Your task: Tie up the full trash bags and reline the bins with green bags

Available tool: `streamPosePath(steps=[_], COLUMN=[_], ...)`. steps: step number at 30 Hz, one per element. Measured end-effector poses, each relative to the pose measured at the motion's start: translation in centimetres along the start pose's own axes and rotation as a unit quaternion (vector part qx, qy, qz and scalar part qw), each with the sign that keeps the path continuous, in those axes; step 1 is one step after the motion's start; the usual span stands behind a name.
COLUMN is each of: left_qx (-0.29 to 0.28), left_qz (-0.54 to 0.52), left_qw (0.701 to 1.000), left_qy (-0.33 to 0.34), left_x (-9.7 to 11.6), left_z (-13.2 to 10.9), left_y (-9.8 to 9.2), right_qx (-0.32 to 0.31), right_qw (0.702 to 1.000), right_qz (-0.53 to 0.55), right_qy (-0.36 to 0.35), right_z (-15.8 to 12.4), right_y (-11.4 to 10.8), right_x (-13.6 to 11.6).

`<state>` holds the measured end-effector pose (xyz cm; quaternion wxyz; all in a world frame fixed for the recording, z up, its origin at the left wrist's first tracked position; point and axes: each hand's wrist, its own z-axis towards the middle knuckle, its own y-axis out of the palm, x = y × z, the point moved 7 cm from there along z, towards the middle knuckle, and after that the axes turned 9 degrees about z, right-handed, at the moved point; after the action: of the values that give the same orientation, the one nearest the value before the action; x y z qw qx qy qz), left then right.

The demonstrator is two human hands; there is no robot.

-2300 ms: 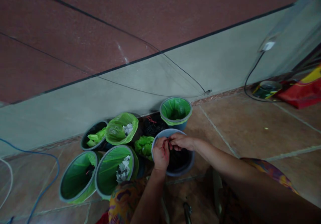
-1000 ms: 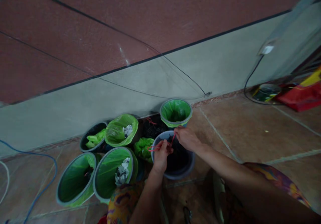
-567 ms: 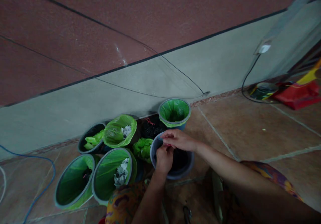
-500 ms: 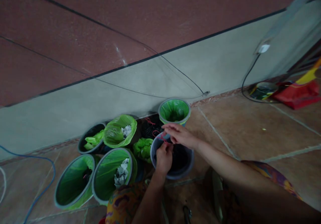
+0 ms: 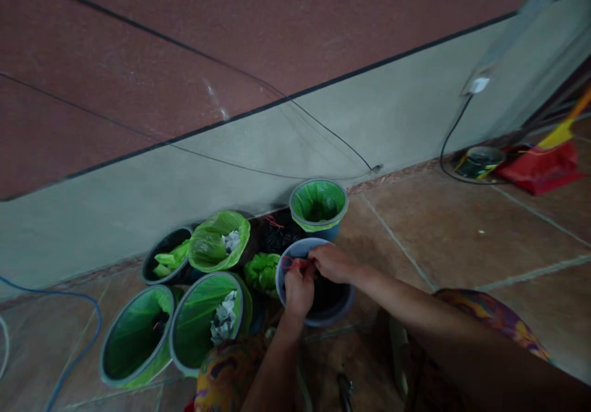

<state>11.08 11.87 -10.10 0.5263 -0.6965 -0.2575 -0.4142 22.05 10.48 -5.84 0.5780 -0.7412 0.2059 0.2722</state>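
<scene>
A grey-lilac bin (image 5: 323, 322) stands on the tiles before me, with a dark bag (image 5: 329, 298) inside it. My left hand (image 5: 299, 289) is closed over the bin's left side, pinching a thin red string (image 5: 287, 262). Close beside it, my right hand (image 5: 333, 263) is also closed, its fingertips on the same string. Part of the string loops out past the left knuckles. How it joins the bag is hidden by my fingers.
Green-lined bins (image 5: 138, 338) stand to the left, some with crumpled paper (image 5: 225, 319). A tied black bag (image 5: 278, 233) and another green-lined bin (image 5: 318, 204) sit by the wall. A red dustpan (image 5: 540, 169) and a tin (image 5: 480, 162) lie right; a blue cable (image 5: 87, 338) runs left.
My right hand has gone from raised, spread fingers to closed on the red string beside my left hand. The string's loose loops have been drawn in. The view shifts slightly.
</scene>
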Motion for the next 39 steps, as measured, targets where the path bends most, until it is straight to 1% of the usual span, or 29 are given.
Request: streamPosePath(steps=[2,5,7,8,10,12,14,16,18,20,24,28,31,33,35,39], left_qx=[-0.015,-0.041,-0.038,-0.031,-0.012,0.001,0.015,0.027,0.030,0.032,0.059,0.079,0.103,0.112,0.107,0.074], left_qz=[-0.075,-0.205,-0.271,-0.288,-0.290,-0.249,-0.157,-0.053,0.003,0.014,0.029,0.011,-0.034,-0.050,-0.052,-0.076], left_qw=[0.994,0.963,0.941,0.935,0.939,0.959,0.985,0.998,0.999,0.999,0.996,0.994,0.993,0.992,0.993,0.994], left_qy=[-0.075,-0.172,-0.202,-0.205,-0.186,-0.138,-0.073,-0.014,0.022,0.036,0.067,0.070,0.051,0.031,0.017,-0.001], left_x=[-1.0,-1.7,-1.9,-1.9,-2.0,-1.7,-1.1,-0.3,0.2,0.3,0.4,0.7,0.8,0.7,0.4,-0.4], left_z=[0.1,-0.2,-0.3,-0.3,0.0,0.3,0.6,0.8,0.7,0.7,0.4,0.1,-0.1,-0.1,0.0,0.2], left_y=[0.4,0.8,0.7,0.6,0.1,-0.5,-1.0,-1.4,-1.4,-1.4,-1.4,-1.3,-1.6,-1.7,-1.7,-1.3], right_qx=[0.005,-0.003,-0.004,-0.006,-0.015,-0.023,-0.014,0.007,0.026,0.029,0.022,0.012,0.008,-0.007,-0.022,-0.018], right_qw=[1.000,0.998,0.998,0.998,0.998,0.999,0.999,0.998,0.996,0.996,0.998,0.999,0.998,0.995,0.990,0.982], right_qz=[-0.022,-0.038,-0.032,-0.025,-0.006,0.005,0.002,-0.007,-0.012,-0.014,-0.002,0.024,0.055,0.094,0.131,0.174], right_qy=[0.013,0.042,0.056,0.058,0.056,0.048,0.052,0.069,0.082,0.083,0.065,0.042,0.022,0.023,0.040,0.068], right_z=[-0.1,-0.3,-0.5,-0.5,-0.5,-0.5,-0.5,-0.6,-0.7,-0.7,-0.4,0.4,0.9,1.0,1.1,0.8], right_y=[-0.9,-1.7,-1.9,-1.9,-1.6,-1.2,-1.0,-1.0,-1.0,-1.0,-0.8,-0.1,0.4,0.7,0.8,0.5], right_x=[-0.2,-0.4,-0.4,-0.5,-0.4,-0.3,0.1,0.6,0.9,0.9,0.5,0.5,0.5,0.6,0.8,1.3])
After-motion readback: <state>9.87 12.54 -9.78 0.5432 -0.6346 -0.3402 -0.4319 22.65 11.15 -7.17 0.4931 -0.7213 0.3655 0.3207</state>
